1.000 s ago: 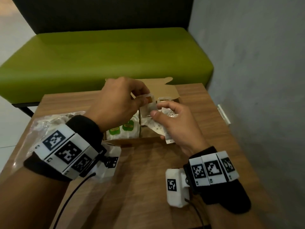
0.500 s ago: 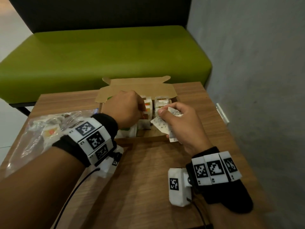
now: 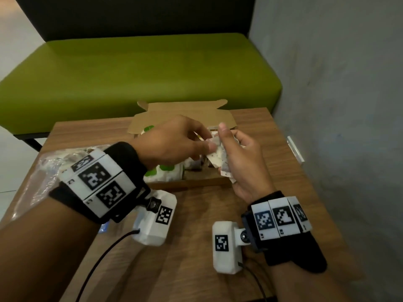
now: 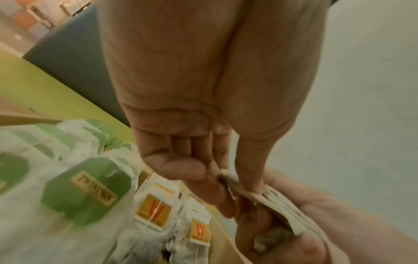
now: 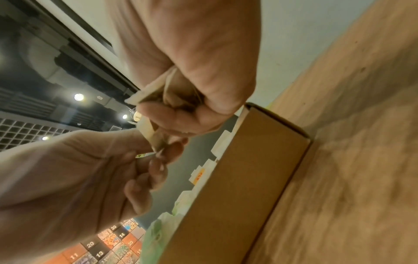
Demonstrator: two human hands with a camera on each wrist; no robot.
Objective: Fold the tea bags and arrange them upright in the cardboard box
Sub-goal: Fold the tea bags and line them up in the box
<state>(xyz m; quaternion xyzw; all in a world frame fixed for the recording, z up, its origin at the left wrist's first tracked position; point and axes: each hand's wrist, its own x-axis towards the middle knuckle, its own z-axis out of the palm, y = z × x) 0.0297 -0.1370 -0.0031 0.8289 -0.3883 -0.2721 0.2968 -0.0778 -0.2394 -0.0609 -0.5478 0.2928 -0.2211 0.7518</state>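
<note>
An open cardboard box (image 3: 196, 184) sits on the wooden table, its lid folded back; green-label tea bags (image 3: 165, 171) and orange-label tea bags (image 4: 153, 209) stand inside. Above the box my right hand (image 3: 239, 158) grips a small stack of white speckled tea bags (image 3: 219, 159). My left hand (image 3: 174, 142) pinches the top edge of that stack between thumb and forefinger (image 4: 248, 178). In the right wrist view the box's side wall (image 5: 237, 178) lies just below both hands, and the stack of tea bags (image 5: 147, 128) runs between them.
A crumpled clear plastic bag (image 3: 48, 171) lies at the table's left edge. A green bench (image 3: 135, 70) stands behind the table, and a grey wall (image 3: 338, 105) closes the right side. Bare tabletop (image 3: 196, 247) lies in front of the box.
My left hand has come up out of the box and now pinches the tea bags held in my right hand. My right hand has lifted a little.
</note>
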